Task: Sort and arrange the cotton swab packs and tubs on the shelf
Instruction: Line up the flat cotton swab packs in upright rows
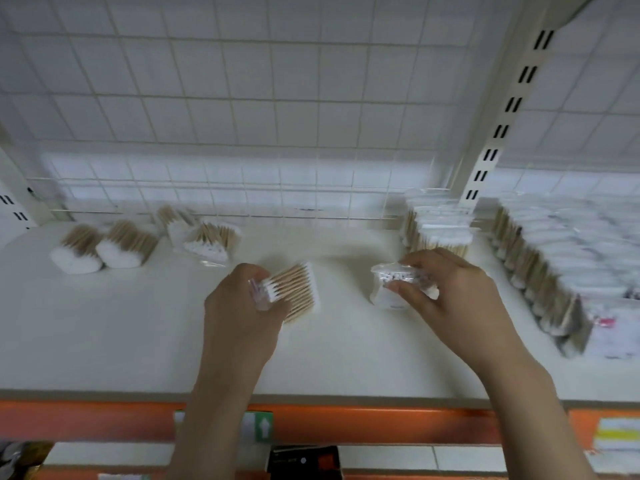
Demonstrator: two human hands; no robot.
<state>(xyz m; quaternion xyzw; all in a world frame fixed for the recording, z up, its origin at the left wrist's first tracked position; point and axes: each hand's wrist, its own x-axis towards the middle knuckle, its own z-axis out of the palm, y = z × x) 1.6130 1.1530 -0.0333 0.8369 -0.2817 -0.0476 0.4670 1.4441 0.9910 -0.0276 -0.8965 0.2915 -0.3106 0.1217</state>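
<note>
White shelf (pixel 138 334), orange front edge: at 3 o'clock, dense rows of clear-wrapped wooden-stick cotton swab packs (pixel 554 258), sticks upright. At 10 o'clock, loose packs (pixel 114 244), cotton tips toward the viewer. Centre: left hand (pixel 242 306) grips a flat pack (pixel 294 292), sticks pointing to 2 o'clock; right hand (pixel 450 289) grips a clear pack (pixel 398 285), contents blurred.

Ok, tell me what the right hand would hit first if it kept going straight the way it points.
The right hand, gripping a clear plastic pack of cotton swabs, points up-left across the white shelf. That line looks free until the white wire grid back panel, though depth is hard to judge.
</note>
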